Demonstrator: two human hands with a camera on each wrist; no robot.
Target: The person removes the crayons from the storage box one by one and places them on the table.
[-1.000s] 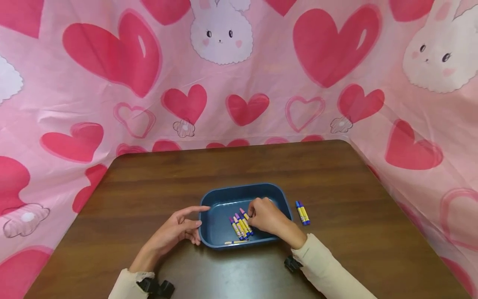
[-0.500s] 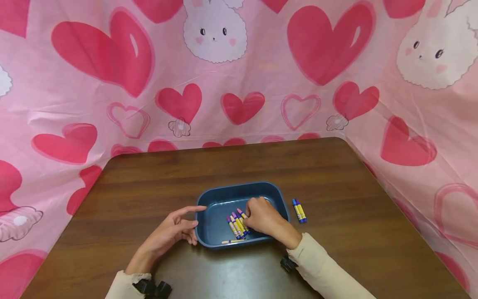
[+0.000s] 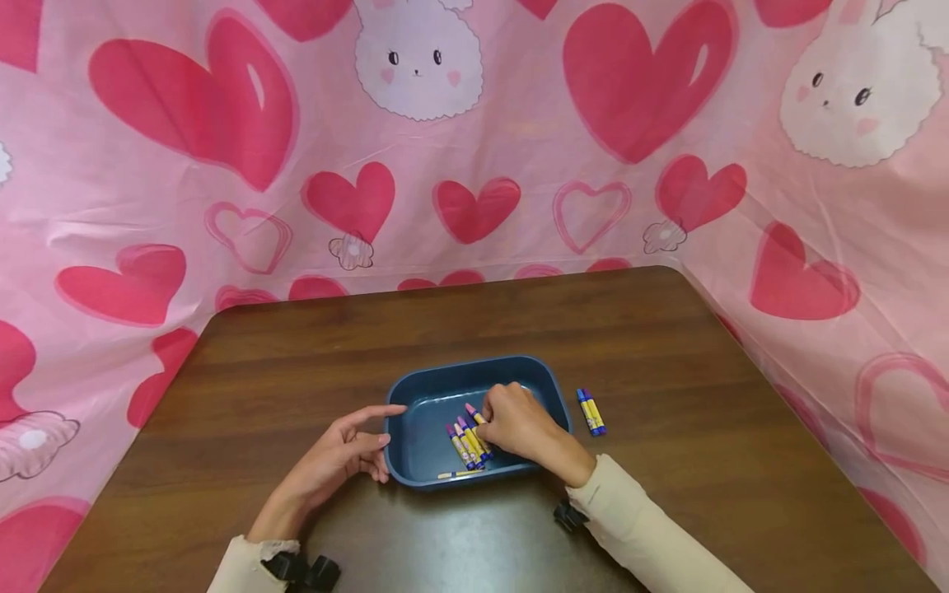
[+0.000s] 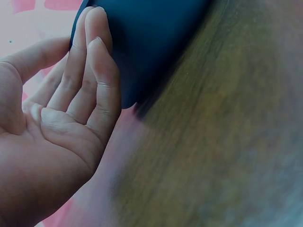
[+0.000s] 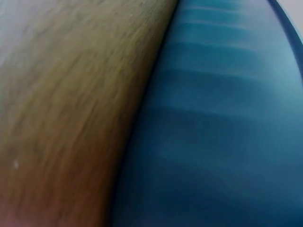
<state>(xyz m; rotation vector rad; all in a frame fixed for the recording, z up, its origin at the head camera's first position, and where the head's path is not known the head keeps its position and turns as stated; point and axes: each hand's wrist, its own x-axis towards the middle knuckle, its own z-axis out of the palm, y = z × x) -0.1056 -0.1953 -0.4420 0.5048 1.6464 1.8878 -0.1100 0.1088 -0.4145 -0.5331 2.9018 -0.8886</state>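
On table (image 3: 311, 354), head view: blue tray (image 3: 436, 385) holds crayons (image 3: 461, 449); two more crayons (image 3: 591, 412) lie outside, right. Right hand (image 3: 521, 424) curled over crayons, fingertips hidden, grip unclear; stray nudge could scatter row. Left wrist: left hand (image 4: 64, 120), fingers loosely extended, touching tray, gripping nothing; push could slide it. Right wrist: tray beside table, hand unseen.
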